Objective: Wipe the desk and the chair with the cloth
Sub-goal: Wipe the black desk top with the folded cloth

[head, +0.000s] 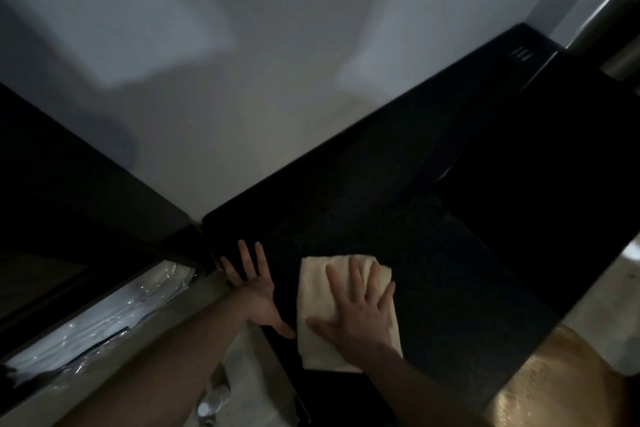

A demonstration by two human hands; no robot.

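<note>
Under right hand (360, 312), cloth (313, 350)

Both forearms are bare as far as the view shows them, with no sleeve on either arm. The left hand (254, 291) and the right hand (360, 312) wear no glove, and no ring, watch or bracelet shows in the dim light.

We found no text, label, brand or number that we could read. The few pale marks at the far corner of the dark tabletop (450, 225) were too blurred for us to make out.
</note>
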